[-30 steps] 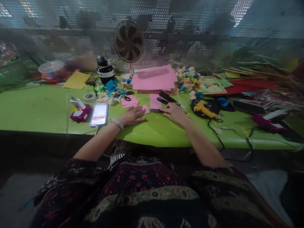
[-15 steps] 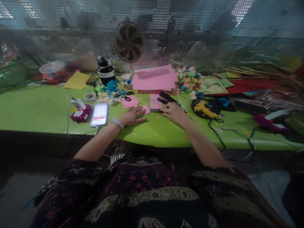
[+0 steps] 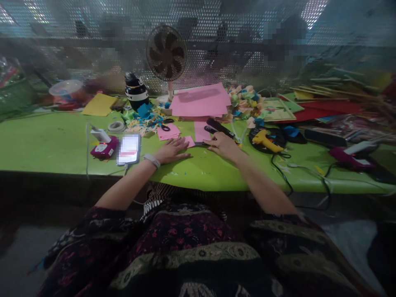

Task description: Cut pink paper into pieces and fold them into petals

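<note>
My left hand (image 3: 171,150) lies flat on the green table (image 3: 46,140), fingers stretched out, its fingertips touching a small pink paper piece (image 3: 189,141). My right hand (image 3: 222,145) rests just to the right, fingers curled at the near end of a black stapler-like tool (image 3: 219,127) that lies on a pink paper strip (image 3: 201,132). Whether the fingers grip the tool or only touch it is unclear. A white band sits on my left wrist.
A phone (image 3: 129,149) and a magenta device (image 3: 103,147) lie left of my left hand. Behind are pink sheets (image 3: 200,100), scissors (image 3: 165,125), paper scraps, a small fan (image 3: 166,53), a black bottle (image 3: 135,91), tape (image 3: 116,126). A yellow glue gun (image 3: 264,141) and cables lie right.
My right hand has slid slightly left and down toward the near end of the black tool. My left hand has stayed flat in place.
</note>
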